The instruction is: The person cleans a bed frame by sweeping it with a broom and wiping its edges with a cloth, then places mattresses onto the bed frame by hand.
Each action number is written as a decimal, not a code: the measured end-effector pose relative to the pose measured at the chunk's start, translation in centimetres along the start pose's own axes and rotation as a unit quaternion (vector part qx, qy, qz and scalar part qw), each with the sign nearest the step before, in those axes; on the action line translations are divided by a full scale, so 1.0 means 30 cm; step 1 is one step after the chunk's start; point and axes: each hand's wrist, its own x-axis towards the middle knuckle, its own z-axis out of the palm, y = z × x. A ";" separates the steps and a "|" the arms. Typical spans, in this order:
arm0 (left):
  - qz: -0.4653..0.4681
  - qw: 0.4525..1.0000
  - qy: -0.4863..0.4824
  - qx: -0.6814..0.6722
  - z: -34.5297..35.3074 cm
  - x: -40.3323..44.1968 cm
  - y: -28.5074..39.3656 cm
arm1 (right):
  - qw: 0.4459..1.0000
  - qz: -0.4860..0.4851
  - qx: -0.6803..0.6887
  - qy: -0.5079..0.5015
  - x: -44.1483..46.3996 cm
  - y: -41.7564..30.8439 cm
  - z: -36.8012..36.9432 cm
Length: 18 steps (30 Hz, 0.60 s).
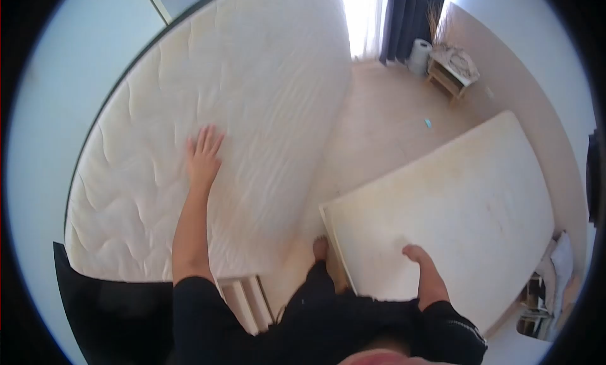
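Note:
A large quilted white mattress [252,100] stands tilted on its side at the left, close to the wall. My left hand [205,152] lies flat against its face, fingers spread. To the right, a second cream mattress-like slab [461,194], with faint yellowish stains, lies low and roughly level. Over its near part is my right hand [413,253], small and foreshortened. Its fingers are mostly hidden, and I cannot tell whether it touches the surface. My bare foot [320,247] shows on the floor between the two.
A low wooden side table [451,71] holds a crumpled cloth, beside a white cylinder [420,56] and a dark curtain [404,24]. A small turquoise item [428,123] lies on the floor. Pale slatted furniture [246,302] is by my left side; a pillow [560,258] is far right.

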 end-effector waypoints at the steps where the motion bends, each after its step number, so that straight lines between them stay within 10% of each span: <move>1: 0.008 0.997 0.022 -0.074 -0.091 0.028 0.078 | 0.991 0.030 0.117 0.061 -0.090 0.050 0.020; 4: 0.097 0.956 0.264 -0.085 -0.368 0.058 0.276 | 0.976 0.034 -0.183 -0.110 -0.069 0.302 0.218; 8: 0.074 0.899 0.429 -0.057 -0.616 -0.024 0.218 | 0.994 0.032 -0.106 0.007 -0.209 0.237 0.251; 12: -0.115 0.989 0.083 0.034 -0.309 0.001 -0.260 | 0.984 -0.004 0.123 0.127 -0.189 0.099 0.275; 16: -0.149 0.969 0.096 0.174 -0.475 -0.099 -0.407 | 0.981 -0.005 0.169 0.098 -0.162 -0.013 0.173; 18: -0.242 0.923 0.260 0.150 -0.559 -0.163 -0.568 | 0.971 0.031 0.210 0.109 -0.223 -0.084 0.088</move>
